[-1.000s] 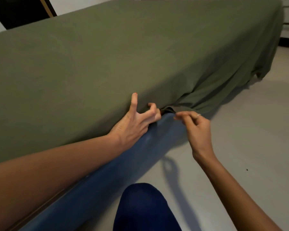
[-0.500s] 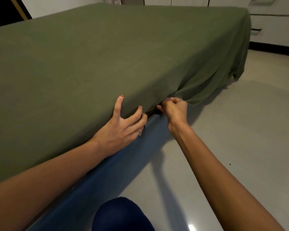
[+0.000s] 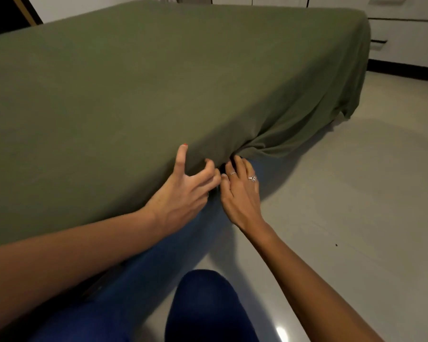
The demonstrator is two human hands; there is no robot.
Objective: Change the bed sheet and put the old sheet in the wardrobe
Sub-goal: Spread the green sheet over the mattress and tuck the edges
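Note:
A dark green sheet [image 3: 158,82] covers the mattress top and hangs loose down its side toward the far corner. My left hand [image 3: 183,196] is at the mattress's lower edge: the thumb lies up against the sheeted side and the fingers curl under the edge, gripping it. My right hand [image 3: 240,191], wearing rings, is right beside it with straight fingers pushed into the gap between mattress and blue bed base [image 3: 158,262], where the sheet bunches into folds. Its fingertips are hidden in the gap.
My knee in dark blue trousers [image 3: 208,309] is low in the view, beside the bed base. Pale glossy floor [image 3: 344,206] spreads out to the right. White drawer fronts [image 3: 405,38] stand behind the bed's far corner.
My right hand went from pinching the sheet's edge to pushing straight fingers into the gap under the mattress. My left hand stayed at the edge and curled its fingers further under.

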